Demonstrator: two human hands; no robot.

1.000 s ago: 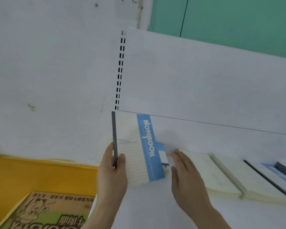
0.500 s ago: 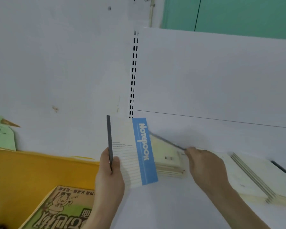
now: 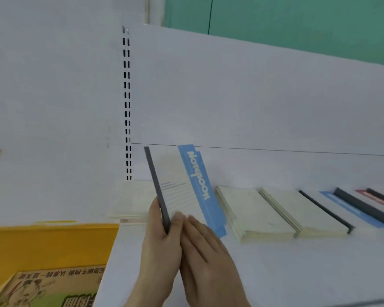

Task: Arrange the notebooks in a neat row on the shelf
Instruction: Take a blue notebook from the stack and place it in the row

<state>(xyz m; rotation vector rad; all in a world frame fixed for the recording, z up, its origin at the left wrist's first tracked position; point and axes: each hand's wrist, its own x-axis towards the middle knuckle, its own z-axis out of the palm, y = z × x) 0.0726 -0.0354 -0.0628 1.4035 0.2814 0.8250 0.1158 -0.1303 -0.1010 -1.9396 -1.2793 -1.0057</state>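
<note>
Blue-striped notebook (image 3: 186, 191) upright at frame centre, spine pinched by left hand (image 3: 157, 247); right hand (image 3: 206, 258) flat against cover, gripping nothing. Risk: tipping onto flat notebooks (image 3: 257, 213) if released unsupported.

**Paper, painted shelf, matt surfaces**

The notebook (image 3: 186, 191) has a smooth paper cover, cream with ruled lines and a blue printed band, and a dark matt spine strip. The notebooks lying flat (image 3: 259, 211) show cream paper covers and layered page edges; some carry the same dark matt spines. The shelf (image 3: 297, 262) looks like smooth white painted board, faintly sheeny. The yellow bin (image 3: 49, 244) looks matt. The printed box (image 3: 42, 289) appears to be brown cardboard.
</note>
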